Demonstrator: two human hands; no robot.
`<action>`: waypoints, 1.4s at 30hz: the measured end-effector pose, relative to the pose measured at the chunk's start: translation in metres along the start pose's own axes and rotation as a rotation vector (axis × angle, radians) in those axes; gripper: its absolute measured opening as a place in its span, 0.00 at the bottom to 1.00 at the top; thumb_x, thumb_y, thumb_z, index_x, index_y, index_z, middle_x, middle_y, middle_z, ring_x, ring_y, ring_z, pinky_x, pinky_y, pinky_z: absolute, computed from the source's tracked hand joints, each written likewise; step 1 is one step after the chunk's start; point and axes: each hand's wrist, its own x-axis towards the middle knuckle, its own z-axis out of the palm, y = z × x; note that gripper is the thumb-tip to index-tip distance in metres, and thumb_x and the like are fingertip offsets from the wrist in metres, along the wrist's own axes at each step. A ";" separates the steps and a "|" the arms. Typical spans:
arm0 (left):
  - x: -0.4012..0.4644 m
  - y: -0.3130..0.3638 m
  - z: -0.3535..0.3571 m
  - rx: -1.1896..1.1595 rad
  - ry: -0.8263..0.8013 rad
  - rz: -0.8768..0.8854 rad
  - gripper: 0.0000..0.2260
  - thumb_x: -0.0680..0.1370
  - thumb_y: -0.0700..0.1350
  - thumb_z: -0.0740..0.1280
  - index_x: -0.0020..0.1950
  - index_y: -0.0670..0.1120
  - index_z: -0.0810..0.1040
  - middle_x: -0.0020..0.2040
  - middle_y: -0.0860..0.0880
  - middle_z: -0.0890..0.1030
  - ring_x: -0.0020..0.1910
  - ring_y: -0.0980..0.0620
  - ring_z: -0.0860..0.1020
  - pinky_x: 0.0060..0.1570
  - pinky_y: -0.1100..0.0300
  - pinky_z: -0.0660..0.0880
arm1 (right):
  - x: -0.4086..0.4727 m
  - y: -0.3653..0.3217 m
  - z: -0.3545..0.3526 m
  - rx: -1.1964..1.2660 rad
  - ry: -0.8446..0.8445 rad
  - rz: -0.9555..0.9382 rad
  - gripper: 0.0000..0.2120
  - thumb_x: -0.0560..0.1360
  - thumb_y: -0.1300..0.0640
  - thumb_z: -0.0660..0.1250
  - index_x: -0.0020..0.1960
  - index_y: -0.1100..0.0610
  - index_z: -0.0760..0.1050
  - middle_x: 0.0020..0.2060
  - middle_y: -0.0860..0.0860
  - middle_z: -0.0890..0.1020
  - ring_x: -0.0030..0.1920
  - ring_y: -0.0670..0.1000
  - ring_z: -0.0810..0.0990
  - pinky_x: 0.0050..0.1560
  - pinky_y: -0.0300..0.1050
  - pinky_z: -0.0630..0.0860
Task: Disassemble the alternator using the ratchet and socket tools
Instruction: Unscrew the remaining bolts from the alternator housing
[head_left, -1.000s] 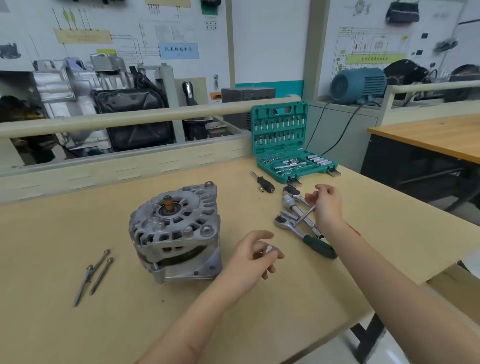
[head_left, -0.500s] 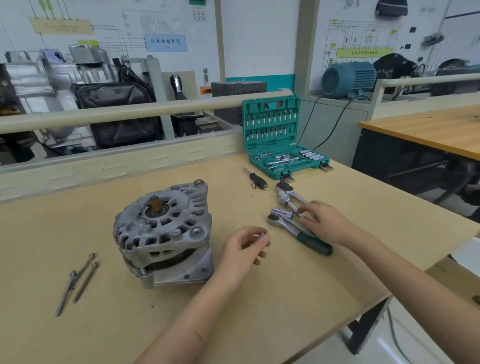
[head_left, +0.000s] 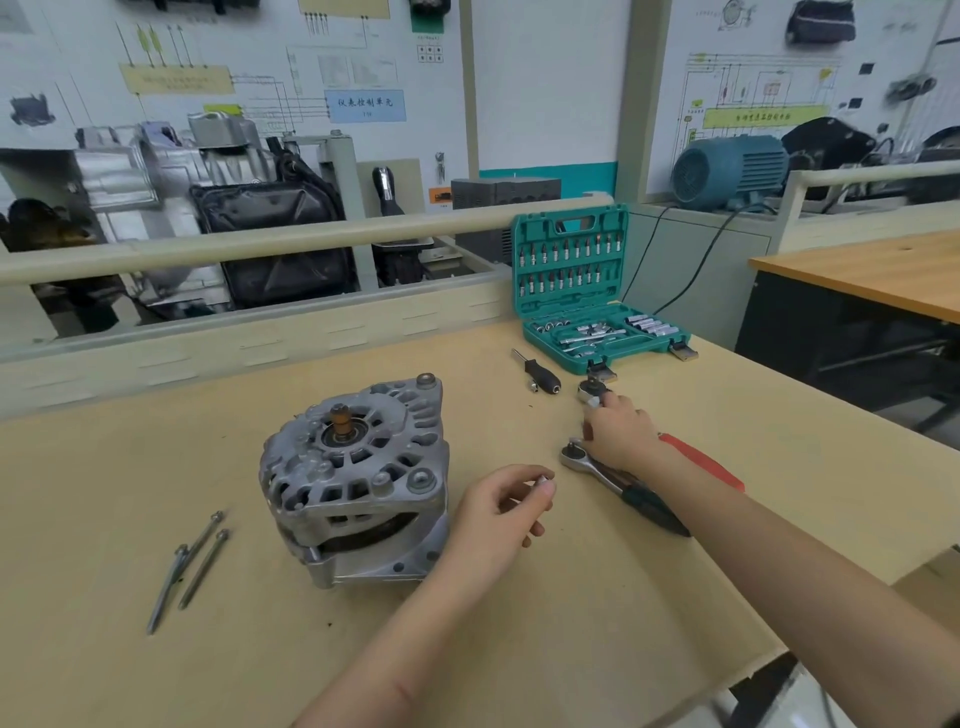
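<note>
A: Near first. Left hand (head_left: 498, 512), lower centre, fingers curled, pinching a small silver socket (head_left: 543, 482) at the fingertips. Grip is clamped on it.

B: And the alternator (head_left: 358, 483)?

A: Just left of that hand on the tabletop (head_left: 571, 623), shaft end up, apparently not touched by either hand. Three long bolts (head_left: 189, 564) lie loose at lower left, well apart from it.

B: Ratchet?

A: The ratchet (head_left: 623, 491) is right of centre, flat on the tabletop. Long axis runs diagonally: silver head up-left, dark green handle down-right. The head points toward the socket hand, near it but apart.

B: Right hand (head_left: 621, 436)?

A: On top of the tools, over the ratchet's shank. Fingers bent down on something, but I cannot tell what it's gripping or whether it's clamped; hidden under the palm. A red handle (head_left: 701, 460) sticks out beyond the wrist and a second ratchet head (head_left: 592, 391) just past the fingertips.

B: So the key relation?

A: The socket lies left and slightly below the ratchet head; the drive end faces it. The right hand is nearer the ratchet, the left nearer the alternator. My guess: next is mating socket to head.

B: Farther back?

A: Small black-handled driver (head_left: 540, 375), then the open green tool case (head_left: 587, 312) at the tabletop's far edge.
</note>
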 end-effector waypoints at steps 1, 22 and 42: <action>0.000 0.000 0.001 -0.001 0.010 0.004 0.05 0.77 0.43 0.65 0.46 0.53 0.78 0.36 0.52 0.77 0.28 0.60 0.73 0.32 0.64 0.71 | -0.001 -0.001 0.000 -0.009 0.010 0.001 0.15 0.77 0.52 0.60 0.60 0.59 0.73 0.63 0.58 0.68 0.64 0.57 0.65 0.63 0.52 0.65; 0.019 -0.030 0.017 0.035 0.102 0.049 0.10 0.73 0.41 0.70 0.41 0.58 0.78 0.40 0.59 0.81 0.39 0.67 0.78 0.42 0.74 0.72 | -0.039 0.005 -0.031 1.292 -0.004 -0.008 0.07 0.77 0.67 0.58 0.52 0.59 0.72 0.40 0.54 0.81 0.38 0.47 0.79 0.38 0.35 0.76; 0.057 -0.040 0.030 0.697 -0.048 0.103 0.24 0.75 0.55 0.64 0.70 0.52 0.65 0.54 0.52 0.73 0.56 0.55 0.71 0.53 0.61 0.69 | -0.065 0.016 -0.037 1.160 -0.024 -0.036 0.06 0.75 0.62 0.64 0.50 0.54 0.70 0.39 0.48 0.83 0.37 0.45 0.79 0.39 0.36 0.77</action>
